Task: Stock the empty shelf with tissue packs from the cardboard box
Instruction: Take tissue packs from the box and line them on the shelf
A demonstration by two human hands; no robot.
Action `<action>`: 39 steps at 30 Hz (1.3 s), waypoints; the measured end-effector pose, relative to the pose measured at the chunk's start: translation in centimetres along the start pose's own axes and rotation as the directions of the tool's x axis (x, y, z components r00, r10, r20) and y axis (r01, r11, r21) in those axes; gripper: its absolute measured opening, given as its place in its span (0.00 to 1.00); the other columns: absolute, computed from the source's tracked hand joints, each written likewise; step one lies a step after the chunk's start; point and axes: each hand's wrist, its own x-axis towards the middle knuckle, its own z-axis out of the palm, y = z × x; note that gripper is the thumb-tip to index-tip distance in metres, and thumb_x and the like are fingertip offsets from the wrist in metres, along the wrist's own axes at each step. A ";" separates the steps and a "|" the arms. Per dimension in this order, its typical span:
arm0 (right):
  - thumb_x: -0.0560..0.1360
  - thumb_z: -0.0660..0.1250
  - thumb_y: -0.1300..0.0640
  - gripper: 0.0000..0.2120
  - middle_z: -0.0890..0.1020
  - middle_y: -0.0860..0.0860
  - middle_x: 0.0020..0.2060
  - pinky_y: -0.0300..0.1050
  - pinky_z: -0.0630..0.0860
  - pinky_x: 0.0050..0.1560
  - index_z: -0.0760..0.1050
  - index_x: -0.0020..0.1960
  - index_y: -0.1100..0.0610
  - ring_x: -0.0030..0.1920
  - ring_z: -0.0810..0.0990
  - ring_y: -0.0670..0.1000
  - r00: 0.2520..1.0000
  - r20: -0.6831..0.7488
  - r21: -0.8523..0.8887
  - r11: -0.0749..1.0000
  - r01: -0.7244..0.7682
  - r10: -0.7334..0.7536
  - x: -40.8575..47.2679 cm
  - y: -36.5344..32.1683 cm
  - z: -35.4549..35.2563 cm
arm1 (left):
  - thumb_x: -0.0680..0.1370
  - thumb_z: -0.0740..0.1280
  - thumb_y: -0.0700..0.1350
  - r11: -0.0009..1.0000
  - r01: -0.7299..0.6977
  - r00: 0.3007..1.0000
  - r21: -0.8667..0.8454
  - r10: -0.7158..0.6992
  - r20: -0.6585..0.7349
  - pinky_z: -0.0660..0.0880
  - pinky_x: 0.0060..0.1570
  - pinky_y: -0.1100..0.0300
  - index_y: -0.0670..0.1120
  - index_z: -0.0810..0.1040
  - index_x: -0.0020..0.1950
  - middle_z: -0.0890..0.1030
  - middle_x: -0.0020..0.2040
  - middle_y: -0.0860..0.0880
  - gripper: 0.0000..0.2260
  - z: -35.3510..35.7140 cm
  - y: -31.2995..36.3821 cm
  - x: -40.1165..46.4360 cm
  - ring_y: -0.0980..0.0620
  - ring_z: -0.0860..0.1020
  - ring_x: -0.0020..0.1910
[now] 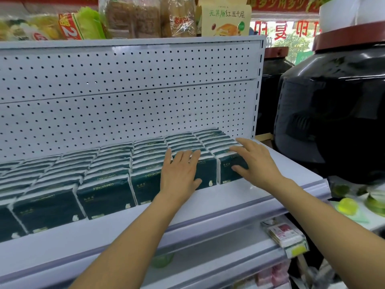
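Both hands lie flat, fingers extended, gripping nothing: left hand (180, 171) and right hand (253, 161) press the front dark green tissue packs (108, 190) near the white metal shelf (239, 197)'s right end. Rows fill the shelf to its pegboard back (125, 90); stocking appears nearly complete, cardboard box unseen.

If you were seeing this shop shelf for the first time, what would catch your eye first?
First, the rows of dark green tissue packs standing upright along the white shelf, filling most of its width. Next, the left hand and right hand lie flat on the rightmost packs. Beyond the shelf's right end looms a big glossy black jar.
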 end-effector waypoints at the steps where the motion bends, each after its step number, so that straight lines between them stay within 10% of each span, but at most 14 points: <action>1: 0.74 0.71 0.49 0.25 0.69 0.52 0.72 0.61 0.65 0.69 0.71 0.69 0.51 0.70 0.67 0.55 0.998 -0.061 0.021 1.000 -0.008 0.009 -0.6 -0.7 -0.5 | 0.79 0.62 0.60 0.999 0.011 0.999 -0.034 -0.012 -0.032 0.45 0.76 0.44 0.51 0.53 0.79 0.65 0.74 0.51 0.33 -0.5 0.0 -0.5 0.50 0.62 0.74; 5: 0.73 0.72 0.55 0.20 0.76 0.54 0.64 0.53 0.73 0.57 0.75 0.64 0.55 0.61 0.75 0.56 0.944 -0.330 0.104 0.994 0.036 0.000 -5.2 -4.7 -2.0 | 0.74 0.71 0.56 0.985 0.022 0.968 -0.171 -0.063 -0.242 0.63 0.72 0.43 0.48 0.69 0.73 0.76 0.67 0.49 0.30 -2.3 0.4 -5.5 0.48 0.73 0.66; 11: 0.77 0.64 0.50 0.18 0.78 0.51 0.62 0.47 0.73 0.55 0.75 0.64 0.55 0.60 0.76 0.52 0.933 -0.355 0.217 0.966 0.138 -0.053 -13.4 -11.2 -1.5 | 0.73 0.73 0.54 0.948 0.086 0.932 -0.305 -0.185 -0.313 0.75 0.58 0.52 0.49 0.69 0.72 0.76 0.67 0.49 0.29 -4.2 1.0 -16.8 0.48 0.75 0.62; 32: 0.78 0.51 0.41 0.26 0.72 0.53 0.70 0.67 0.63 0.69 0.68 0.71 0.52 0.69 0.70 0.56 0.875 -0.004 0.303 0.833 0.462 -0.484 -25.9 -48.8 4.8 | 0.77 0.58 0.64 0.812 0.579 0.805 0.079 -0.584 0.101 0.65 0.67 0.38 0.56 0.63 0.76 0.70 0.72 0.52 0.29 -9.1 -18.5 -55.3 0.47 0.69 0.70; 39: 0.75 0.68 0.47 0.26 0.74 0.57 0.67 0.56 0.74 0.61 0.70 0.69 0.58 0.64 0.74 0.59 0.836 0.078 0.449 0.768 0.457 -0.543 -31.6 -67.6 7.8 | 0.78 0.58 0.63 0.765 0.624 0.732 0.160 -0.644 0.222 0.60 0.72 0.41 0.50 0.61 0.78 0.66 0.76 0.47 0.31 -11.9 -30.2 -70.3 0.43 0.65 0.74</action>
